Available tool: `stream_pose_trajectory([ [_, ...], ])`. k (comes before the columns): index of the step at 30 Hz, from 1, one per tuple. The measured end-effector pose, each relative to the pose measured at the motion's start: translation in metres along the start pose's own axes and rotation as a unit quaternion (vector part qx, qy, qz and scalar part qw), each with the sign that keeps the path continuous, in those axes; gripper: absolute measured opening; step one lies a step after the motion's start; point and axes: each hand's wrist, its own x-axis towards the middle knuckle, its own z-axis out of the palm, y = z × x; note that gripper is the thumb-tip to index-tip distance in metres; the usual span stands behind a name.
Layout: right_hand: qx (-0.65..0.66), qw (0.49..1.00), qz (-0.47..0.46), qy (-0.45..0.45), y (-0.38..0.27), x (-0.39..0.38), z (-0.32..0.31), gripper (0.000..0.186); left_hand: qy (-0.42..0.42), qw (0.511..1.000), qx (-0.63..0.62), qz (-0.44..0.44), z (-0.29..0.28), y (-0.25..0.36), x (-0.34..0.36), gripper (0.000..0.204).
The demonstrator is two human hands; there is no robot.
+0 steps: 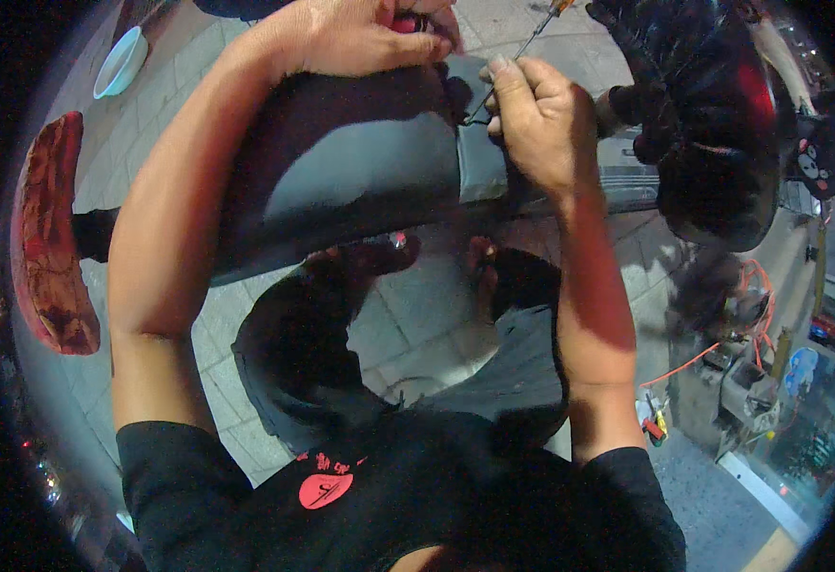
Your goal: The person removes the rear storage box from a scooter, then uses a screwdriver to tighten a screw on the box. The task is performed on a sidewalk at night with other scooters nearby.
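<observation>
Across my lap level lies a long, smooth dark grey piece [370, 167], shaped like a vehicle seat, with a seam near its right part. My left hand [360, 38] reaches over its far edge. Its fingers are closed by a small red and dark thing [412, 21], mostly hidden and too unclear to name. Over the right part, my right hand [543, 114] pinches the shaft of a thin metal tool [534, 40]. The tool has an amber handle at the top, and its lower end meets the grey surface near the seam.
A pale blue basin [120, 63] stands on the paved floor at the far left. Nearer is a reddish-brown cushion-like piece [55, 238]. Shiny black bulky objects [722, 143] crowd the right. Below them are an orange cord [689, 367], metal equipment [749, 396] and a glass-sided case [813, 448].
</observation>
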Motion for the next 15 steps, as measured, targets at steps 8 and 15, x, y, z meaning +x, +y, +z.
stream_pose_trajectory([
  [8,-0.078,0.991,-0.095,0.053,-0.008,-0.004,0.008,0.035,0.022,0.994,0.103,-0.038,-0.003,0.001,0.002,0.024],
  [15,-0.073,0.997,0.007,-0.028,-0.029,-0.009,0.000,0.027,0.053,0.989,0.135,-0.025,-0.011,-0.004,-0.009,0.028],
])
